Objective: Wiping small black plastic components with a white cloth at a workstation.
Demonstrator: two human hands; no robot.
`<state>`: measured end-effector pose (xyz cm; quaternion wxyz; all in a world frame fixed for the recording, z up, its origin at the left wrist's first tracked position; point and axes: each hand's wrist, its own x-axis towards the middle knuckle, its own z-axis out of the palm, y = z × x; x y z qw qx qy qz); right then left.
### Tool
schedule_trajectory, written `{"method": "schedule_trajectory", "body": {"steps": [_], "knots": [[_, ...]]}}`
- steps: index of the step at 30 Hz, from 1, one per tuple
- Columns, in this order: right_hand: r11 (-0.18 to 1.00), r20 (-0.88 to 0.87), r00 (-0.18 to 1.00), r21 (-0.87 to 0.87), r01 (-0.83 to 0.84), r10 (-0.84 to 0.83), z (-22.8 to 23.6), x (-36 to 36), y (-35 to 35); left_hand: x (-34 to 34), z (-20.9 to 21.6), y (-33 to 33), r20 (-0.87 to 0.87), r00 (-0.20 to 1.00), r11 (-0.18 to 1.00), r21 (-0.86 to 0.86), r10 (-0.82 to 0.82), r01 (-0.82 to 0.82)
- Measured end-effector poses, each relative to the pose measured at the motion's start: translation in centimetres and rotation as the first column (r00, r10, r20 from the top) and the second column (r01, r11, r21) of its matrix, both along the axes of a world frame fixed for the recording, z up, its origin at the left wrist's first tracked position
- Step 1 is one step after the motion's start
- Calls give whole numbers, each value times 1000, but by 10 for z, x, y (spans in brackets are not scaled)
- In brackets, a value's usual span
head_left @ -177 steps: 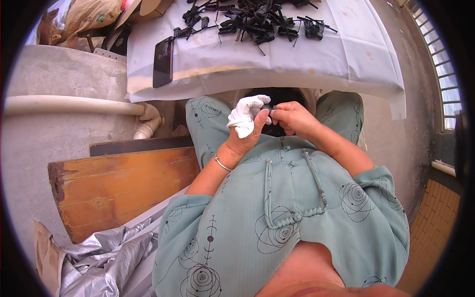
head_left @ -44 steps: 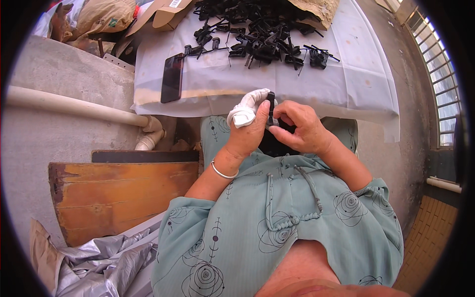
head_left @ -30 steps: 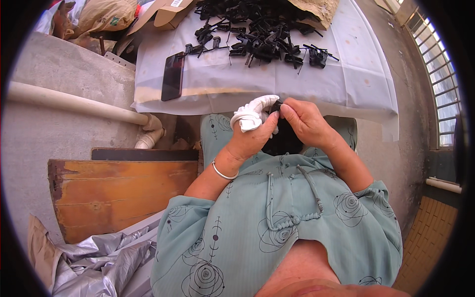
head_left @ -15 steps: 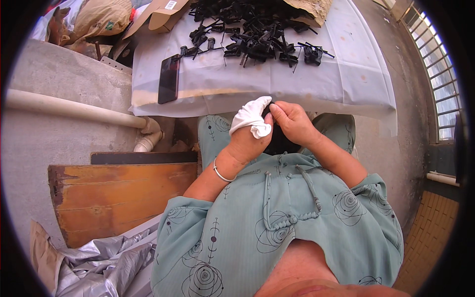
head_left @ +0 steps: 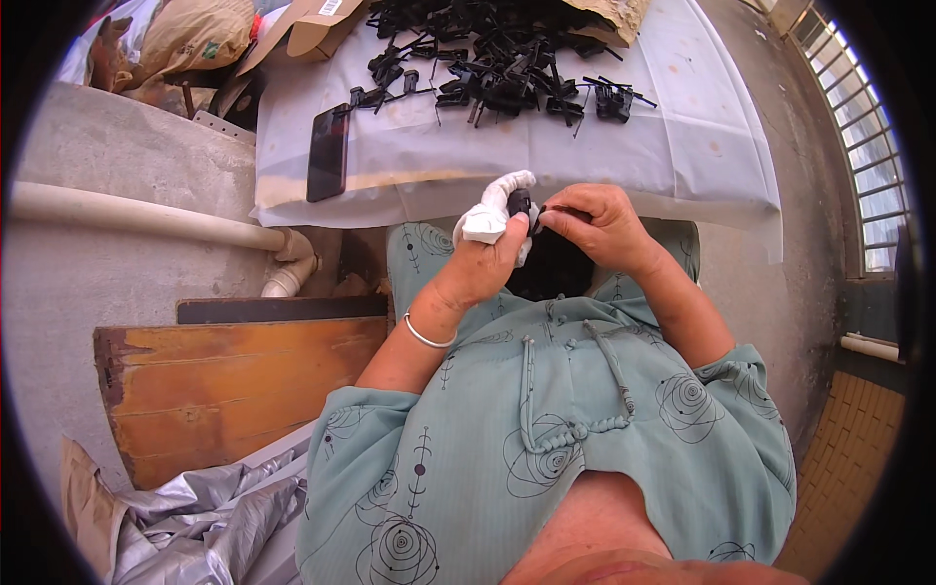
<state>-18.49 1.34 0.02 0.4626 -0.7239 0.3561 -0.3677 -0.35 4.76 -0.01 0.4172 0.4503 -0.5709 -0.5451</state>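
Note:
My left hand (head_left: 483, 261), with white cloth (head_left: 485, 226) wrapped over its fingers, is closed round a small black plastic part (head_left: 519, 202). The thumb presses on the part's lower end. Just right of it, my right hand (head_left: 606, 229) is closed in a pinch, thumb against forefinger. A dark sliver shows between these fingers, too small to name. Both hands are above my lap at the table's near edge. Beyond them a heap of black plastic parts (head_left: 507, 73) with thin stems lies on the table covered with white sheeting (head_left: 429, 156).
A dark phone (head_left: 329, 153) lies at the table's left. Cardboard (head_left: 322, 29) and brown paper (head_left: 614, 18) sit at the far edge. On the left are a white pipe (head_left: 146, 214), a wooden board (head_left: 244, 390) and silver sheeting (head_left: 210, 517). A barred window (head_left: 868, 146) is at right.
My right hand has drawn slightly right, away from my left. The left hand has turned, so the black part now shows more clearly above its thumb.

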Motion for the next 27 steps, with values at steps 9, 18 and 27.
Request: {"method": "schedule_trajectory", "body": {"steps": [9, 18, 27], "knots": [[996, -36, 998, 71, -46, 49, 0, 0, 2, -5, 1, 3, -41, 998, 999, 16, -48, 49], [994, -160, 983, 78, -73, 84, 1, 9, 7, -13, -6, 2, 320, 940, 903, -429, 119, 32], [890, -378, 808, -255, 378, -452, 10, -32, -30, -1, -2, -4, 556, 828, 968, -162, -69, 189]]}}
